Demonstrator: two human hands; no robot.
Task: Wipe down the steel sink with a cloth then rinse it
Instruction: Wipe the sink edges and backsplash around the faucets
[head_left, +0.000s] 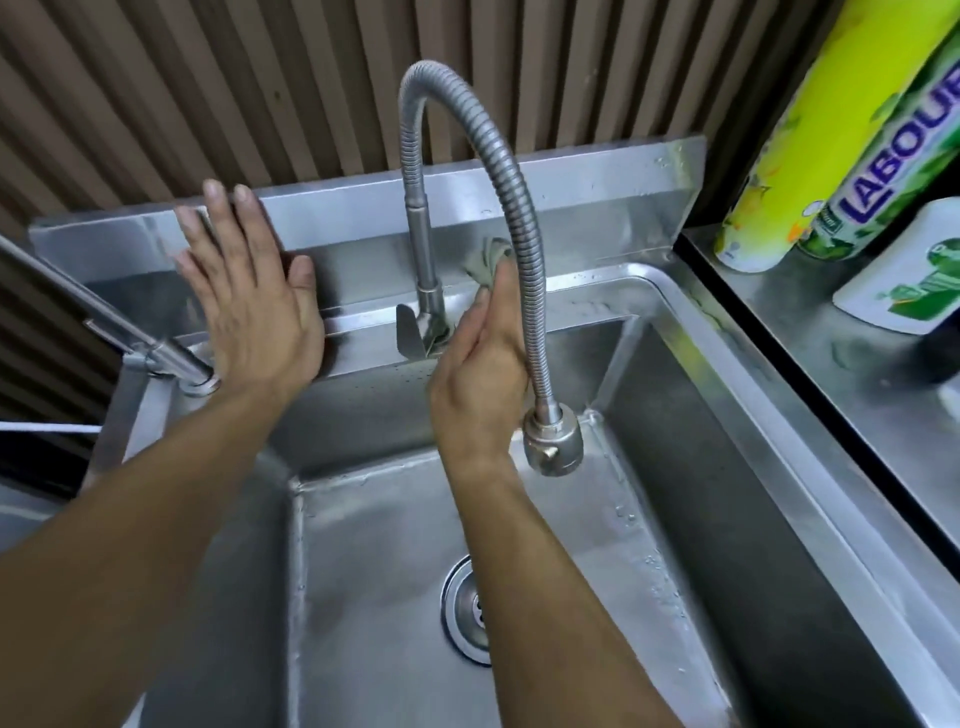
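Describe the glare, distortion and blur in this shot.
Head view: soft glare streaks the backsplash and the sink rim; wide-angle distortion bows the sink edges and tilts the bottles; the left hand, right hand and cloth look slightly soft.

The left hand lies flat, fingers straight, against the steel sink's back splash near its left end. The right hand holds a grey cloth against the back ledge, just right of the tap base and behind the flexible hose, whose spray head hangs over the basin. The drain sits in the basin floor. On the counter along the sink's right edge stand a yellow-green bottle, a green "LABOUR" bottle and a white bottle.
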